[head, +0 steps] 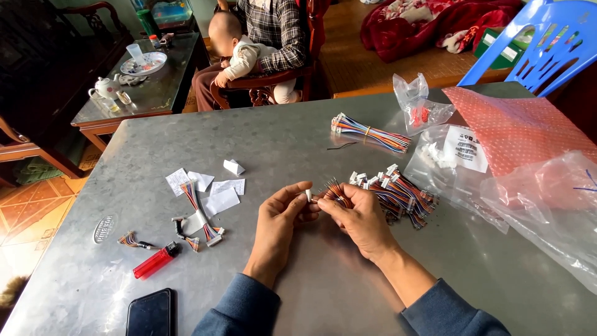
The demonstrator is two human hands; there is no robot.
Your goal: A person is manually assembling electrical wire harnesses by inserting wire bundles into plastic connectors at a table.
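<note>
A small white connector [308, 195] sits pinched in the left hand [278, 219], fingers together, near the table's middle. The right hand [359, 218] clamps a fan of coloured wires [336, 191], ends facing it; a heap of wire harnesses [398, 194] lies just right.

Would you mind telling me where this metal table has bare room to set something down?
Bare metal lies between the paper scraps and the tied wire bundle, and along the near edge between the phone and the right sleeve. The right side is crowded: loose wire pile, plastic bags.
</note>
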